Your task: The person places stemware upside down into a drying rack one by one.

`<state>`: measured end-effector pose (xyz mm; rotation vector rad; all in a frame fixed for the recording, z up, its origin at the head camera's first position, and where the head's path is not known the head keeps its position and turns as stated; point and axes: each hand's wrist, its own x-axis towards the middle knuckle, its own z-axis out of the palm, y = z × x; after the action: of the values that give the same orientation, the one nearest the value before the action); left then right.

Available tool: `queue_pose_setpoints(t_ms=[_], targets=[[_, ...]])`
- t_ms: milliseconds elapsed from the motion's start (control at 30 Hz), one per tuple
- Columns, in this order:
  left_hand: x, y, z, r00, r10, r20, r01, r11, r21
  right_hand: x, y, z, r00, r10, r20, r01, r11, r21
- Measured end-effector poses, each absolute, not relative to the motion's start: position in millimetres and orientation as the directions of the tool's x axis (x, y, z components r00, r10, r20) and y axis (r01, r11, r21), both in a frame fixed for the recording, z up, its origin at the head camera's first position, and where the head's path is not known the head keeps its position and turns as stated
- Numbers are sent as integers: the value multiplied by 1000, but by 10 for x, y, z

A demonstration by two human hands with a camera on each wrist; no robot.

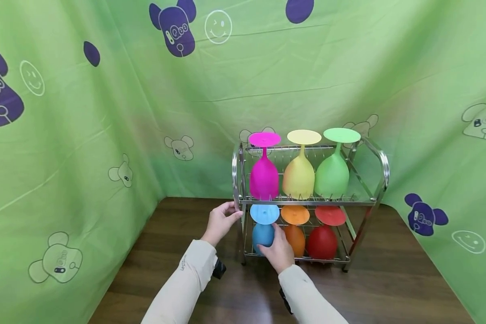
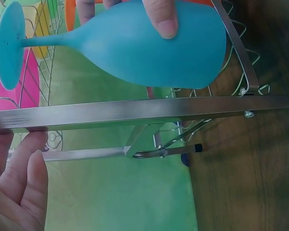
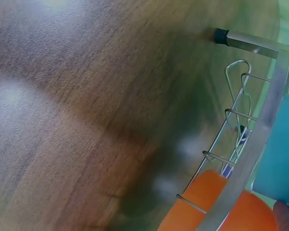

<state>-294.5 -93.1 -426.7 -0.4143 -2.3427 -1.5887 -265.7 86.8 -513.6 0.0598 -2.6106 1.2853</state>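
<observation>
A blue goblet [image 1: 263,238] is upside down at the left of the rack's lower shelf, foot uppermost. My right hand [image 1: 281,252] grips its bowl, thumb on the near side in the left wrist view; whether its rim touches the shelf I cannot tell. My left hand [image 1: 222,222] holds the left post of the two-tier metal rack [image 1: 308,203], fingertips partly hidden behind the post [image 2: 135,111]. Beside the blue one, an orange goblet [image 1: 295,240] and a red goblet [image 1: 322,243] also stand inverted.
On the upper shelf stand inverted magenta [image 1: 264,180], yellow [image 1: 299,177] and green goblets [image 1: 332,177]. The rack's feet rest on a dark wooden tabletop [image 1: 146,279]. Green patterned cloth [image 1: 210,94] hangs behind and at both sides.
</observation>
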Motion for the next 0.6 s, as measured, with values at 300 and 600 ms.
queue_pose_setpoints(t_ms=[300, 600], targets=[[-2937, -963, -4284, -914, 91, 395, 399, 384, 833, -2642, 832, -5232, -969, 87, 230, -137, 585, -799], [-2954, -944, -4288, -903, 108, 416, 422, 401, 813, -2646, 824, -5352, -966, 96, 239, -137, 592, -794]])
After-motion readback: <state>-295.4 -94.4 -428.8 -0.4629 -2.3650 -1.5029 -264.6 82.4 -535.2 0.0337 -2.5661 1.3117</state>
